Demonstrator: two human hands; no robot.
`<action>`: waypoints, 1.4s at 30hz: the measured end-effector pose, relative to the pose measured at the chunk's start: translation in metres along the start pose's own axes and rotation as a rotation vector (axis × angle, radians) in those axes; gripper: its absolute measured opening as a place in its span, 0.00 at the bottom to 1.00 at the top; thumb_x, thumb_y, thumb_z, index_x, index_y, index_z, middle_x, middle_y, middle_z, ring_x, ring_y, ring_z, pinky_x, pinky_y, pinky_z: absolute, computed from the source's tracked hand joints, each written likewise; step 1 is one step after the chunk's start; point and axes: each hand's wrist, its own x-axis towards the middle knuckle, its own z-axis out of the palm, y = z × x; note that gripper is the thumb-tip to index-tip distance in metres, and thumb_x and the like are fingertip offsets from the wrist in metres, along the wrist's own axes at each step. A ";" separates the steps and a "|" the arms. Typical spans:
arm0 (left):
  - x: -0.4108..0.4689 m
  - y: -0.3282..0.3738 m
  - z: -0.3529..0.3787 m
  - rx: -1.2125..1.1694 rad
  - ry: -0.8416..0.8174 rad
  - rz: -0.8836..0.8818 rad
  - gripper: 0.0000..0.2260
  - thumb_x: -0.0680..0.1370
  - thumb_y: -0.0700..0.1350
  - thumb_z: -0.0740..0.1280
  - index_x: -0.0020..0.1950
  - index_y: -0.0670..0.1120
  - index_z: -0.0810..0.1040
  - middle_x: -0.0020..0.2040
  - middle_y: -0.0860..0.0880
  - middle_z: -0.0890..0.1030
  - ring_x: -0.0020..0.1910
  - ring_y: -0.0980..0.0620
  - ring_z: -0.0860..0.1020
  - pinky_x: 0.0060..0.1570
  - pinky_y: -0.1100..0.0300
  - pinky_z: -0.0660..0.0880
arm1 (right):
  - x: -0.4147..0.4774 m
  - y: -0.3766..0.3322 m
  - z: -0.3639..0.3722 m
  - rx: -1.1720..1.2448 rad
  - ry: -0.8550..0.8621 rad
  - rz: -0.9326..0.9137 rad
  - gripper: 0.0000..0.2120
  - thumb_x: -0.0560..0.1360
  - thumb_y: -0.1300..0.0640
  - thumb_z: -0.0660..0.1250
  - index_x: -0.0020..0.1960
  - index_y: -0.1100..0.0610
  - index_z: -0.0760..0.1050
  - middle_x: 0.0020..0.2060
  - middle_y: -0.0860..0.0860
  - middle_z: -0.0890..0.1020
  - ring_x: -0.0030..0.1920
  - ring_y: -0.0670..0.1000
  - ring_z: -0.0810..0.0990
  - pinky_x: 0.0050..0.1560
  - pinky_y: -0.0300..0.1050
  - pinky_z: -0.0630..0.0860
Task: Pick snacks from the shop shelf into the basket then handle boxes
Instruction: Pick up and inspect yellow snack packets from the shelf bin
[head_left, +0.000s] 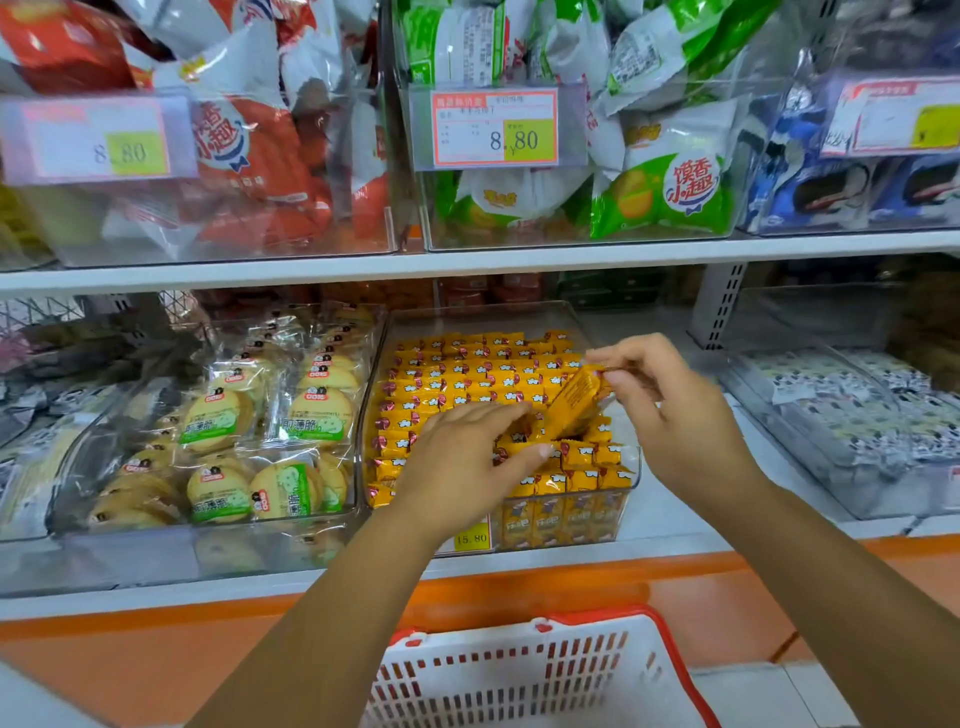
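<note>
A clear bin on the lower shelf holds several rows of small yellow snack packets. My right hand pinches one yellow packet by its end, lifted and tilted above the bin. My left hand reaches into the front of the same bin, fingers spread over the packets; whether it grips one is hidden. A white basket with a red rim stands below, in front of the shelf.
A clear bin of round biscuits in green-labelled wrappers sits left of the yellow bin. Panda-print packets fill the bin at right. The upper shelf carries bins of red, green and blue bags with price tags. An orange ledge fronts the shelf.
</note>
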 end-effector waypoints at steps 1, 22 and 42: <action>-0.003 0.004 0.000 -0.049 0.022 -0.001 0.27 0.78 0.65 0.60 0.76 0.59 0.65 0.75 0.56 0.68 0.76 0.55 0.61 0.73 0.55 0.55 | -0.003 -0.003 -0.001 0.080 0.036 0.007 0.10 0.82 0.56 0.61 0.51 0.40 0.72 0.53 0.41 0.83 0.51 0.44 0.82 0.51 0.50 0.80; -0.057 -0.003 -0.010 -1.363 0.230 -0.370 0.10 0.78 0.38 0.69 0.57 0.46 0.76 0.48 0.47 0.85 0.46 0.46 0.85 0.37 0.61 0.80 | -0.027 -0.012 0.013 0.502 -0.350 0.515 0.15 0.76 0.55 0.71 0.59 0.57 0.72 0.50 0.53 0.85 0.42 0.58 0.86 0.40 0.47 0.82; -0.061 -0.021 -0.019 -1.551 0.067 -0.266 0.16 0.74 0.42 0.65 0.61 0.47 0.78 0.57 0.43 0.84 0.55 0.44 0.84 0.50 0.60 0.81 | -0.019 0.000 0.018 0.878 -0.223 0.555 0.14 0.72 0.60 0.69 0.55 0.65 0.78 0.44 0.63 0.85 0.43 0.56 0.86 0.43 0.41 0.83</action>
